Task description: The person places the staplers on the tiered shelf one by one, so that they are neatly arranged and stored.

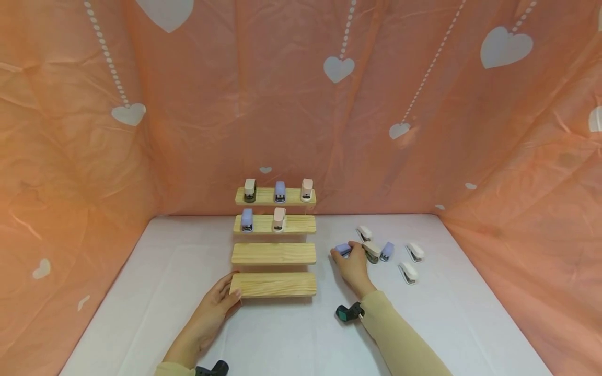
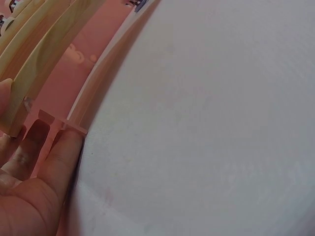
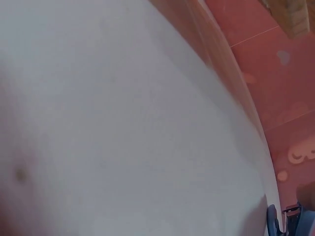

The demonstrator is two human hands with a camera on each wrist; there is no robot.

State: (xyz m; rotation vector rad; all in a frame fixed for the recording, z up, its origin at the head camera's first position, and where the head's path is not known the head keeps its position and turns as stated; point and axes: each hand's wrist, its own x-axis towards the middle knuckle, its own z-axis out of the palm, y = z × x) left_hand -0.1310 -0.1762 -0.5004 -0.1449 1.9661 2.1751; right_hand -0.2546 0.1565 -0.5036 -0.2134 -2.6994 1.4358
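My left hand (image 1: pixel 209 313) grips the left end of the lowest board of a tiered wooden display rack (image 1: pixel 275 285), thumb at the board's front corner. In the left wrist view its fingers (image 2: pixel 61 157) lie by the rack's clear side support (image 2: pixel 64 122). Over on the right, my right hand (image 1: pixel 354 269) pinches a small purple stapler (image 1: pixel 343 249) at the table. In the right wrist view, only part of that purple stapler (image 3: pixel 290 223) shows at the lower right corner. Close beside the hand lies a beige stapler (image 1: pixel 371 251), with another purple stapler (image 1: pixel 387 251) next to it.
On the top board stand a beige-and-dark stapler (image 1: pixel 250 190), a purple one (image 1: pixel 280 191) and a pink one (image 1: pixel 307 190). The second board bears a purple stapler (image 1: pixel 246 220) and a pink stapler (image 1: pixel 279 219). White staplers (image 1: pixel 408 272) lie at the right. An orange curtain (image 1: pixel 291 120) encloses the table.
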